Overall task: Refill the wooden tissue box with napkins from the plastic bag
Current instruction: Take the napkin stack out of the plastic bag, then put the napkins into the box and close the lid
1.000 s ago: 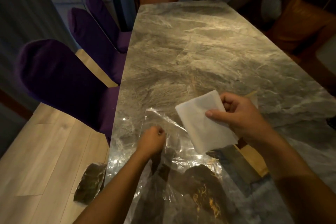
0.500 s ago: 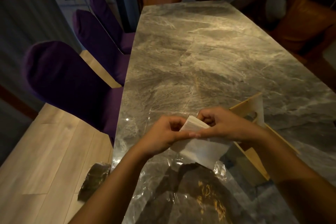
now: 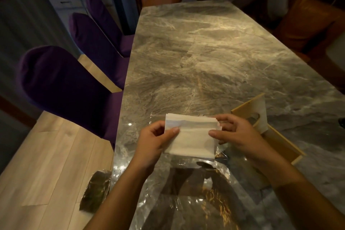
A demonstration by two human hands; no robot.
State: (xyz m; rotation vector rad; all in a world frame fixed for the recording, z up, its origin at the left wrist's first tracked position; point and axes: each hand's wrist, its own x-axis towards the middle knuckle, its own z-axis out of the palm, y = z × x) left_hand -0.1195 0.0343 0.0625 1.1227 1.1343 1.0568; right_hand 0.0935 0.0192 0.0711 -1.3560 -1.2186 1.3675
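Napkins [image 3: 190, 136]: white folded stack, held above the clear plastic bag [image 3: 186, 192] lying on the worktop [image 3: 205, 52].
Left grip [image 3: 155, 140]: your thumb and fingers pinch the stack's left edge.
Right grip [image 3: 240, 134]: pinches its right edge.
Wooden tissue box [image 3: 280, 140]: just right of your hands.

Right hand [image 3: 240, 136] partly hides wooden tissue box [image 3: 283, 140]; bottom edge crops plastic bag [image 3: 186, 201].

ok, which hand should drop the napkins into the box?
Right, probably: the right hand pinches the napkins just beside the box; the left hand holds their opposite edge, farther from it.
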